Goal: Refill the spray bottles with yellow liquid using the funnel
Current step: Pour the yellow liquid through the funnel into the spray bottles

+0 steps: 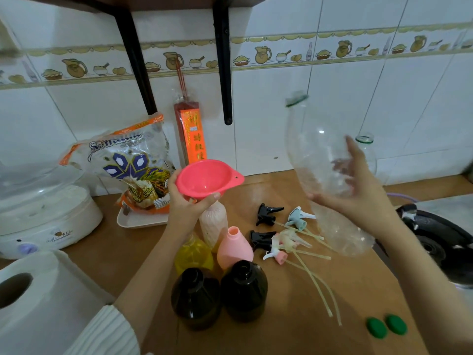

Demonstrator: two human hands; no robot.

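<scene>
Left hand (188,201) grips the pink funnel (206,179) by its underside, fingers curled round the cone, holding it just above the tall pale bottle (213,224); whether the spout sits in that neck cannot be told. Right hand (358,196) cups a large clear plastic bottle (317,160), fingers spread and partly curled round its wall, neck tilted up; it looks empty, blurred. Progress, judged: the clear round bottle (193,253) in front of the pale bottle is full of yellow liquid, the pale bottle shows yellow low down, two dark bottles (220,293) nearest the camera look filled but the tint hides it, pink bottle (235,248) is opaque, level unknown. All are uncapped. Left to do: finish any filling, refit the spray heads (279,231), which lie in a heap with their tubes on the tabletop (307,290) right of the pale bottle. Two green caps (386,326) lie further right, near the edge. Writing: rice bag (128,165) left of the pale bottle has script lettering, unreadable; orange incense pack (193,134) behind it carries Chinese characters, too small to read.
</scene>
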